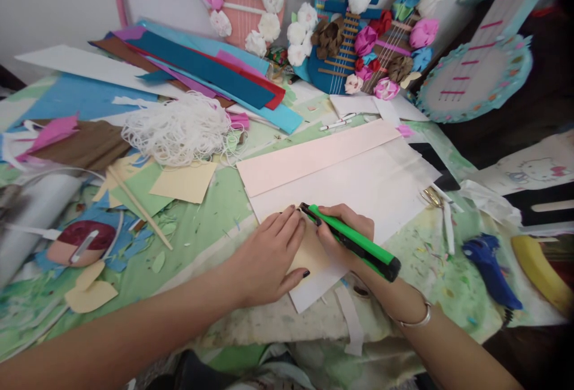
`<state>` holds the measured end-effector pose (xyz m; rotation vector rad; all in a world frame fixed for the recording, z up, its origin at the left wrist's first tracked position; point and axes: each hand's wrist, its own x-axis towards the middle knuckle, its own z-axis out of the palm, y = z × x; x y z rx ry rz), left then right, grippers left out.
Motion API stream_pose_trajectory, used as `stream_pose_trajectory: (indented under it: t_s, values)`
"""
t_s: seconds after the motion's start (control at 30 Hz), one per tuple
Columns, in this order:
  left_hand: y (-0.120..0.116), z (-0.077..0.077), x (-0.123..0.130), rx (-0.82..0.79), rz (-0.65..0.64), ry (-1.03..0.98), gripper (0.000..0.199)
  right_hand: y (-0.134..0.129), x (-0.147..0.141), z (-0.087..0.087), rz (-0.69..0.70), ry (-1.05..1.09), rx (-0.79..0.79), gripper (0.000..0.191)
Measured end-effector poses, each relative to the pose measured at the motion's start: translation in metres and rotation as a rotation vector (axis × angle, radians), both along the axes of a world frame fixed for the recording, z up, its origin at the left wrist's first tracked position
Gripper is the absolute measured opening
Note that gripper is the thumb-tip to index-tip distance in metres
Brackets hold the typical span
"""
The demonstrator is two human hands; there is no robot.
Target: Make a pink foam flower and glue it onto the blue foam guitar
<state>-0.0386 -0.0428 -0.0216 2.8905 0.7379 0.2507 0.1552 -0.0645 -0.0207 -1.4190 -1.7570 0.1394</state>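
My right hand [341,231] grips a green and black utility knife [359,240], its tip end pointing down at the paper by my left fingertips. My left hand [271,255] lies flat with fingers stretched out, pressing on a small cream piece of paper [314,252]. That piece rests on a large white sheet [341,192]. Across the sheet's far edge runs a pale pink strip [314,160]. Whether the blade touches the paper is hidden by my fingers.
A tangle of white string [179,130] and stacked coloured sheets [201,67] lie at the back left. Paper-flower guitars [341,49] lean along the wall. A blue glue gun [491,270] and a yellow tape roll [540,270] sit at right. A wooden stick [139,207] lies left.
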Motion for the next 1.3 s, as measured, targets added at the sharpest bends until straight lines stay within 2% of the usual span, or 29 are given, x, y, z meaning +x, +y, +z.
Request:
stream_pose_trajectory:
  t_s: [0.33, 0.6, 0.87, 1.3]
  values:
    - [0.001, 0.001, 0.000, -0.017, 0.008, -0.012, 0.069, 0.000, 0.000, 0.007, 0.026, -0.030, 0.020, 0.012]
    - [0.001, 0.001, 0.001, -0.009, 0.005, 0.001, 0.068, -0.001, 0.003, -0.002, 0.015, -0.009, -0.007, 0.013]
    - [0.001, 0.002, 0.000, -0.011, 0.010, 0.001, 0.068, -0.002, 0.003, -0.004, -0.018, -0.044, 0.032, 0.013]
    - [0.000, 0.004, 0.001, -0.020, 0.020, -0.002, 0.068, -0.002, 0.005, -0.008, 0.009, -0.035, 0.031, 0.013]
